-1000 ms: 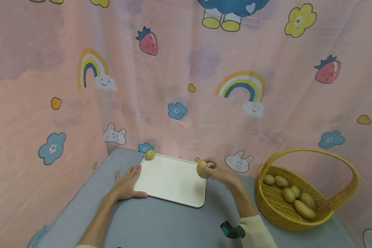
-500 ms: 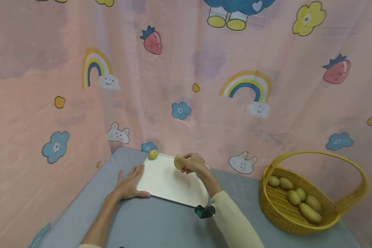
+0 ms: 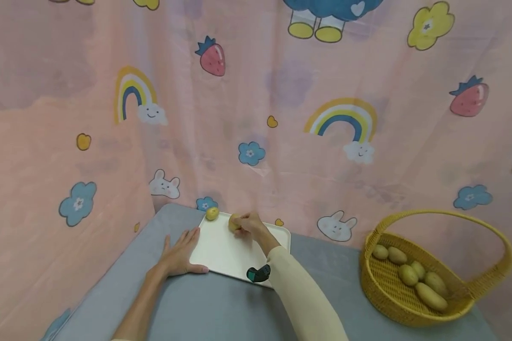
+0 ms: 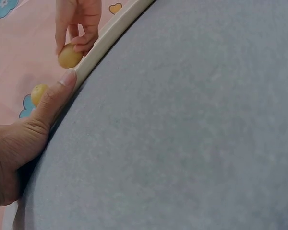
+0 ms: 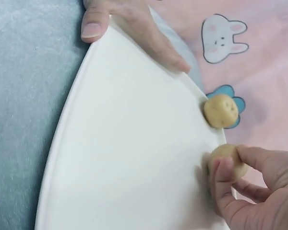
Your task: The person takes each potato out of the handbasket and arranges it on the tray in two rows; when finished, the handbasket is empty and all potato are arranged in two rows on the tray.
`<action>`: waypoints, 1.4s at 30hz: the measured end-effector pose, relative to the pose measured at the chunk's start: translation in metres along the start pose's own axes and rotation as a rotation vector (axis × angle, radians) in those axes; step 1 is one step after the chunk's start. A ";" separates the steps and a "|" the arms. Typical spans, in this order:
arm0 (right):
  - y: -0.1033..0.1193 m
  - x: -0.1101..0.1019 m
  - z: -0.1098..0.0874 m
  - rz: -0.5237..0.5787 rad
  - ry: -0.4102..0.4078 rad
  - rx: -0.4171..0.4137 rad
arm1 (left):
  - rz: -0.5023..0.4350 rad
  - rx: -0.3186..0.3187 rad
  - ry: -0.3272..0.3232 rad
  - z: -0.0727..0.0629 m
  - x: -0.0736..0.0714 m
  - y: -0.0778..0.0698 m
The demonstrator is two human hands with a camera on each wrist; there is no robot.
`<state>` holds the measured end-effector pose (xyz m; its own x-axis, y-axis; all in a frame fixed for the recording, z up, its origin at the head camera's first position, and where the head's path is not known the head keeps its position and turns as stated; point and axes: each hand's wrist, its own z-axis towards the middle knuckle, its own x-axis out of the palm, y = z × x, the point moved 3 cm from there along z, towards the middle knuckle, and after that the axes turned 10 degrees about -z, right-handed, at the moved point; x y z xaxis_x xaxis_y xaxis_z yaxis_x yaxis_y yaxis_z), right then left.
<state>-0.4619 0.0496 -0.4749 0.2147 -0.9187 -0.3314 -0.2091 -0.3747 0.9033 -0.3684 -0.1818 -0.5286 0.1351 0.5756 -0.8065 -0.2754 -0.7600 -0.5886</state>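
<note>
1. Potato in grip (image 5: 229, 160): located at the fingertips of the right hand (image 3: 251, 224), over the far part of the white tray (image 3: 222, 251), toward its left end.
2. Right-hand grip: clamped on this potato. The thumb lies on one side and the fingers on the other; the palm stands clear of it.
3. Exposed surface: in the head view, the potato projects to the left of the fingertips, its left side uncovered. Whether its underside touches the tray cannot be determined.
4. Second potato (image 3: 212, 213): positioned at the far left corner of the tray, just beside the held potato, with a visible gap between the two.
5. Left hand (image 3: 181, 254): holds nothing in its fingers. Thumb and fingers are spread apart around the near left corner of the tray, the thumb along the near edge and the fingers against the left edge.
6. Wicker basket (image 3: 379, 299): stands to the right, well apart from the tray, with its handle raised. Six potatoes (image 3: 430, 297) lie inside.
7. Support surface: the tray and basket rest on a grey-blue tabletop (image 3: 205, 308). A pink printed curtain (image 3: 277, 180) hangs behind it.
</note>
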 end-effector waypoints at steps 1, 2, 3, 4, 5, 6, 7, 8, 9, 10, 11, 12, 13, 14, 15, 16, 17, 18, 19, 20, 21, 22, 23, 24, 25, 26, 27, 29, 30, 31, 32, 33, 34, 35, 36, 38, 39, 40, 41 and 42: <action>0.000 0.001 0.001 0.021 -0.017 0.001 | -0.003 0.003 0.001 0.001 0.000 -0.001; 0.000 0.002 0.002 0.045 -0.038 -0.001 | -0.004 0.004 0.001 0.001 0.000 -0.002; 0.000 0.003 0.003 0.066 -0.057 -0.006 | -0.009 0.005 0.000 0.002 -0.001 -0.003; 0.000 0.004 0.004 0.084 -0.074 -0.009 | -0.010 0.004 -0.001 0.003 -0.001 -0.003; 0.000 0.005 0.005 0.102 -0.088 -0.012 | -0.010 0.001 -0.004 0.003 -0.001 -0.003; 0.000 0.006 0.006 0.117 -0.102 -0.011 | -0.008 0.000 -0.007 0.004 -0.002 -0.003; 0.000 0.006 0.007 0.136 -0.120 -0.008 | -0.005 -0.001 -0.010 0.004 -0.002 -0.004; -0.001 0.007 0.007 0.152 -0.138 -0.003 | -0.001 0.000 -0.010 0.004 -0.001 -0.004; -0.002 0.006 0.007 0.165 -0.155 0.003 | -0.001 0.002 -0.008 0.004 -0.001 -0.004; -0.004 0.006 0.008 0.187 -0.164 0.011 | 0.000 0.003 -0.004 0.004 0.000 -0.003; -0.006 0.006 0.008 0.207 -0.167 0.017 | 0.002 0.004 0.000 0.003 0.001 -0.004; -0.007 0.005 0.008 0.221 -0.168 0.021 | 0.006 0.003 0.002 0.003 0.002 -0.004; -0.009 0.005 0.008 0.238 -0.163 0.022 | 0.010 0.004 0.004 0.003 0.003 -0.003; -0.010 0.005 0.008 0.252 -0.153 0.020 | 0.015 0.004 0.005 0.002 0.004 -0.003; -0.010 0.005 0.007 0.270 -0.142 0.018 | 0.017 0.002 0.003 0.002 0.004 -0.002; -0.011 0.005 0.007 0.290 -0.128 0.014 | 0.022 0.001 -0.001 0.003 0.005 -0.002; -0.011 0.005 0.005 0.299 -0.121 0.010 | 0.024 0.001 -0.004 0.003 0.005 -0.002; -0.011 0.004 0.004 0.307 -0.116 0.012 | 0.023 0.002 -0.006 0.003 0.005 -0.002; -0.010 0.003 0.002 0.315 -0.111 0.013 | 0.017 0.007 -0.005 0.004 0.006 -0.003; -0.011 0.002 0.001 0.316 -0.109 0.020 | 0.014 0.009 -0.002 0.004 0.006 -0.003; -0.010 0.001 -0.001 0.313 -0.106 0.030 | 0.009 0.009 0.002 0.004 0.006 -0.004; -0.010 0.000 -0.002 0.310 -0.102 0.034 | 0.004 0.012 0.005 0.004 0.006 -0.004; -0.009 -0.001 -0.004 0.302 -0.100 0.037 | 0.000 0.010 0.008 0.004 0.006 -0.005; -0.009 -0.003 -0.005 0.293 -0.098 0.037 | -0.003 0.010 0.008 0.004 0.006 -0.005; -0.008 -0.005 -0.007 0.278 -0.097 0.034 | -0.006 0.010 0.006 0.004 0.005 -0.005; -0.007 -0.008 -0.009 0.260 -0.099 0.032 | -0.005 0.010 0.004 0.005 0.005 -0.005; -0.006 -0.011 -0.012 0.245 -0.100 0.028 | -0.011 0.011 0.001 0.005 0.005 -0.004; -0.005 -0.017 -0.017 0.217 -0.094 0.017 | -0.009 0.012 -0.002 0.005 0.005 -0.003; -0.005 -0.021 -0.020 0.204 -0.089 0.018 | -0.011 0.017 -0.005 0.005 0.005 -0.002; -0.005 -0.025 -0.024 0.185 -0.084 0.015 | -0.009 0.017 -0.006 0.005 0.005 -0.001; -0.004 -0.029 -0.027 0.173 -0.077 0.010 | -0.010 0.021 -0.011 0.005 0.006 0.000; -0.004 -0.033 -0.031 0.162 -0.070 0.003 | -0.009 0.020 -0.012 0.004 0.006 0.001; -0.004 -0.038 -0.036 0.146 -0.065 -0.008 | -0.011 0.023 -0.017 0.004 0.006 0.002; -0.003 -0.043 -0.041 0.130 -0.065 -0.019 | -0.012 0.025 -0.021 0.003 0.006 0.002; -0.003 -0.048 -0.046 0.109 -0.067 -0.035 | -0.018 0.029 -0.025 0.003 0.006 0.002; -0.003 -0.058 -0.058 0.063 -0.069 -0.069 | -0.033 0.037 -0.030 0.002 0.005 0.002; -0.002 -0.064 -0.064 0.038 -0.072 -0.090 | -0.031 0.038 -0.028 0.001 0.005 0.001; -0.002 -0.069 -0.071 0.012 -0.073 -0.118 | -0.034 0.038 -0.027 0.001 0.005 0.001; -0.002 -0.075 -0.077 -0.015 -0.077 -0.140 | -0.029 0.034 -0.025 0.001 0.004 0.001; -0.002 -0.080 -0.084 -0.046 -0.084 -0.164 | -0.029 0.033 -0.024 0.001 0.003 0.001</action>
<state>-0.3985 0.1347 -0.4269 0.1389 -0.9110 -0.3884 -0.0416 -0.3972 0.9168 -0.3695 -0.1801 -0.5316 0.1207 0.6045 -0.7874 -0.3028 -0.7330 -0.6091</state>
